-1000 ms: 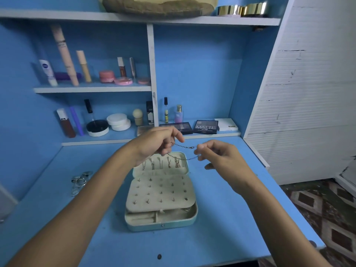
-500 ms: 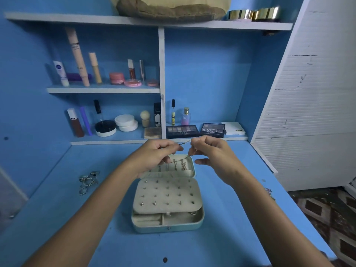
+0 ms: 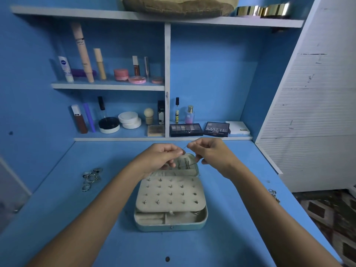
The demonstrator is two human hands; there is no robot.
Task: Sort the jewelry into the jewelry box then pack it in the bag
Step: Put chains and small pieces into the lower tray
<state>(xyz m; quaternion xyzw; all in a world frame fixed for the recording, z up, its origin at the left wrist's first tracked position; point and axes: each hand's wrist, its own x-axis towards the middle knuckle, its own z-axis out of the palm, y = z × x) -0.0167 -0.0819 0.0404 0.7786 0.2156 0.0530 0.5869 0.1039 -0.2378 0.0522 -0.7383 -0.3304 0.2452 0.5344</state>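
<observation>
1. The blue table (image 3: 240,218) carries everything, with cosmetics shelves (image 3: 107,86) at its far edge and a tan bag (image 3: 179,5) lying on the top shelf.
2. The jewelry box (image 3: 170,205) sits open at the middle of the table, its lid (image 3: 189,166) lying back on the far side. A pale insert studded with earring posts covers most of the base, and small compartments show along the near edge.
3. The left hand (image 3: 161,157) and right hand (image 3: 210,153) meet above the lid, each with fingers curled and pinching one end of a thin beaded chain (image 3: 189,164). A short stretch runs taut between the fingertips; the rest sags in a loop over the lid.
4. A cluster of rings (image 3: 91,177) lies loose on the table to the left, well apart from the box. Another small piece (image 3: 273,194) rests near the table's right edge; it is too small to identify.
5. The chain looks very light, limp and slippery, and likely to tangle or snag on the lid's hooks. Holding it by the ends near the clasp, as both hands do, seems the best way to control it; pinching mid-length would let it bunch. The fine links probably won't tolerate hard pulling.
</observation>
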